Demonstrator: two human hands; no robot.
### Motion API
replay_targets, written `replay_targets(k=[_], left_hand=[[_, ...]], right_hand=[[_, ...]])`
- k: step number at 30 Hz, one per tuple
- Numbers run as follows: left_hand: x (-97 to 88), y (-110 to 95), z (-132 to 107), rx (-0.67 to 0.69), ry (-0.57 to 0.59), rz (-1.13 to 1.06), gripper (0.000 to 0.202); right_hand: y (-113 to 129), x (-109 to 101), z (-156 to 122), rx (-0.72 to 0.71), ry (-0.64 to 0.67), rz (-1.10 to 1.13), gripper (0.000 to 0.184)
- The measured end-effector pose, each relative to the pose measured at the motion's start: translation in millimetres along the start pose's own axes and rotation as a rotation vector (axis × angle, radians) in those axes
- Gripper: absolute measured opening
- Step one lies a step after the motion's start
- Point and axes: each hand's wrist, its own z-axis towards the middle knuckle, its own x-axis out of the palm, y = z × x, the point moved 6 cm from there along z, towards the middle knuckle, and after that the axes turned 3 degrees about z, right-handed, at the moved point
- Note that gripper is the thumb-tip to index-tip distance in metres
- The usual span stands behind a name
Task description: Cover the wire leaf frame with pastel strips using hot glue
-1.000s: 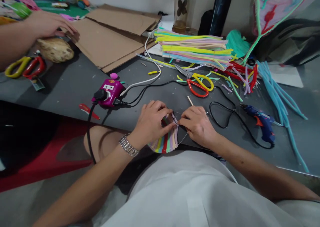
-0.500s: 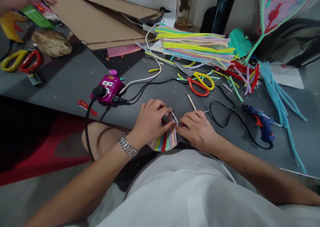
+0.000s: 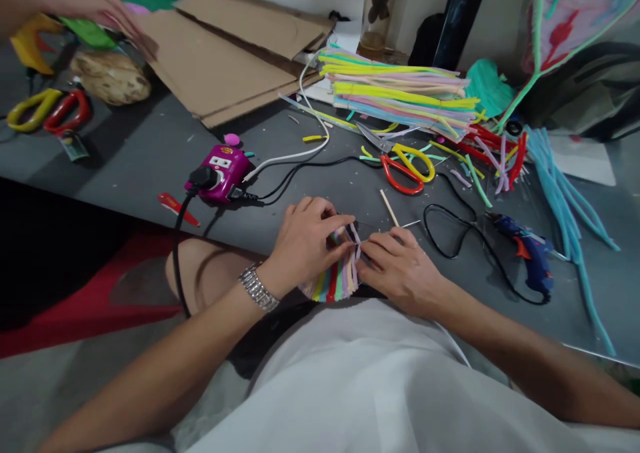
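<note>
My left hand (image 3: 303, 246), with a metal link watch (image 3: 257, 288) on its wrist, grips a fan of rainbow-coloured pipe cleaners (image 3: 335, 281) near the table's front edge. My right hand (image 3: 400, 271) pinches the fan's narrow top from the other side, where a thin wire seems to run. Part of the fan is hidden behind my fingers. A short wooden stick (image 3: 389, 208) lies just above my right hand, touching neither hand.
A co-worker's hand (image 3: 85, 0) reaches over brown cardboard (image 3: 215, 60) at top left. Stacked pipe cleaners (image 3: 400, 86), scissors (image 3: 405, 166), a blue glue gun (image 3: 525, 253), black cable (image 3: 450, 230) and a magenta power socket (image 3: 220, 172) lie on the grey table (image 3: 125, 153).
Both my hands stay on the fan, which sits a little lower in view. The co-worker's hand has moved up and left, then back down towards the cardboard. The whole view has shifted slightly.
</note>
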Motion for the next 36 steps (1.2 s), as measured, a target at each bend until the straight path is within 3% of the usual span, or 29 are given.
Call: replay_targets(k=[5,28,36], left_hand=[[-0.3,-0.6,0.8,0.002,0.014,0.003,0.032],[3.1,-1.1,-4.9,-0.041,-0.026,-0.044,0.032],[5.0,0.5,-2.0,-0.105,0.053,-0.04,0.038]], right_hand=[[3.6,-3.5,-3.0,-0.014,0.043,-0.005,0.024],[-1.0,3.4,-7.4,-0.026,-0.013,0.185,0.027],[-3.9,1.3,-11.0,-0.011,-0.072,0.196,0.026]])
